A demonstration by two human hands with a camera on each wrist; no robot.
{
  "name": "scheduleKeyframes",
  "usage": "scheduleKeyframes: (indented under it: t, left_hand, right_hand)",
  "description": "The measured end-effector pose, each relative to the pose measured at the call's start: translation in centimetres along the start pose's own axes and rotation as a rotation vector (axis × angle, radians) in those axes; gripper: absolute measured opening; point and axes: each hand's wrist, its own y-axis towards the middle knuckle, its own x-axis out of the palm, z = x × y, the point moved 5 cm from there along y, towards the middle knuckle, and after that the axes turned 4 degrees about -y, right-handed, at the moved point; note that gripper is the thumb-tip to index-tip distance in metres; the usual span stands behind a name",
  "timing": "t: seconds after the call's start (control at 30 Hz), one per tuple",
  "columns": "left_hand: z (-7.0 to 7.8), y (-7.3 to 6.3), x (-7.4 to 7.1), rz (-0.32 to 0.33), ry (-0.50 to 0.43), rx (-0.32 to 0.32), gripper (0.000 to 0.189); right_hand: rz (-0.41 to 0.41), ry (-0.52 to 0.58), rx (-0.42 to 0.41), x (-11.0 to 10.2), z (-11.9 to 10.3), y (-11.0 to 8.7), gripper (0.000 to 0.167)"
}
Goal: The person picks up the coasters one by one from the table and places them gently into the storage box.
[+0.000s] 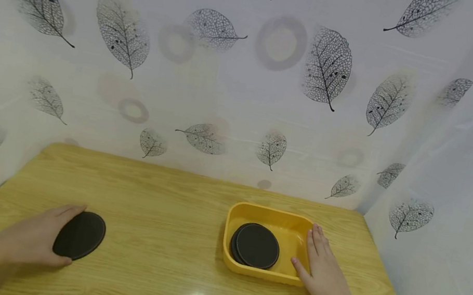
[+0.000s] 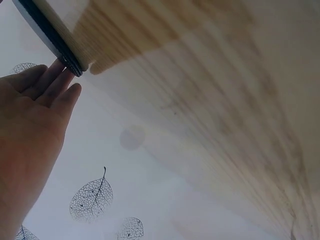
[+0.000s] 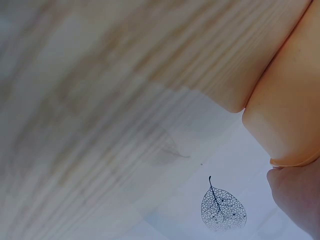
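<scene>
My left hand (image 1: 41, 234) grips a round black coaster (image 1: 81, 235) by its edge, fingers on the far side and thumb on the near side, at the left of the table. In the left wrist view the coaster (image 2: 47, 35) is seen edge-on at the top left, the fingertips against its rim. My right hand (image 1: 328, 275) rests with mostly straight fingers along the right end of a yellow plastic bin (image 1: 259, 273), its thumb reaching over the rim. Inside the bin, on its left side, lie stacked black coasters (image 1: 256, 246); how many is hidden.
The wood-grain table (image 1: 157, 218) spreads between the left hand and the bin. Behind it and at both sides hangs a pale sheet (image 1: 228, 88) printed with dark leaves, meeting the table's back edge close behind the bin.
</scene>
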Motion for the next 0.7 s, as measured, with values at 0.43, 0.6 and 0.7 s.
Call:
scheduleKeyframes:
  t: [0.43, 0.6, 0.7]
  left_hand:
    - [0.5, 0.4, 0.1, 0.032, 0.023, 0.041, 0.118]
    - [0.8, 0.8, 0.1, 0.062, 0.044, 0.062, 0.116]
    - [1.4, 1.3, 0.0, 0.081, 0.052, 0.086, 0.116]
  right_hand:
    - [-0.005, -0.008, 0.005, 0.0, 0.1, 0.0, 0.082]
    - [-0.012, -0.004, 0.007, 0.1, 0.1, 0.0, 0.083]
    - [-0.016, -0.006, 0.009, 0.1, 0.2, 0.0, 0.083]
